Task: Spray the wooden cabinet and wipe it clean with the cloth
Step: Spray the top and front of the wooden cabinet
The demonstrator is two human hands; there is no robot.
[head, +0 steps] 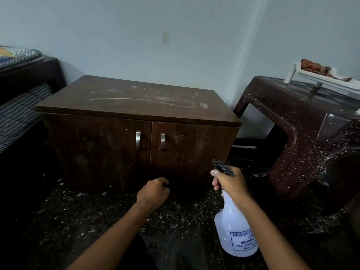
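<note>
Dark wood, dusted and streaked with white: the cabinet (pixel 136 114) stands on the floor against a pale wall. Its two doors are closed, with two metal handles (pixel 138 140) side by side at the middle. White smears and a long curved line mark its top, and scuffs show on the door fronts.

In front of the right door, the right hand (pixel 229 180) holds a spray bottle (pixel 235 230) upright. The grip is closed round the neck just below the black spray head, the forefinger reaches up beside the head, and the nozzle points toward the cabinet. The bottle is translucent white, its blue-printed label partly hidden by the forearm.

The left hand (pixel 153 191) hangs low before the cabinet's base, below the meeting of the doors. Its grip is drawn narrow with the fingers curled in, and the shadow behind them hides whether they hold anything. The two hands are apart.

The cloth (pixel 315 68), reddish and patterned, lies crumpled on a white rack (pixel 331 81). The rack stands on the tabletop (pixel 272 80) of a brown plastic table to the right of the cabinet, well apart from both hands. The table's side is flecked with white, as is the dark floor (pixel 87 221) under the arms. At the left edge, a bed (pixel 19 84) with striped bedding sits beside the cabinet.
</note>
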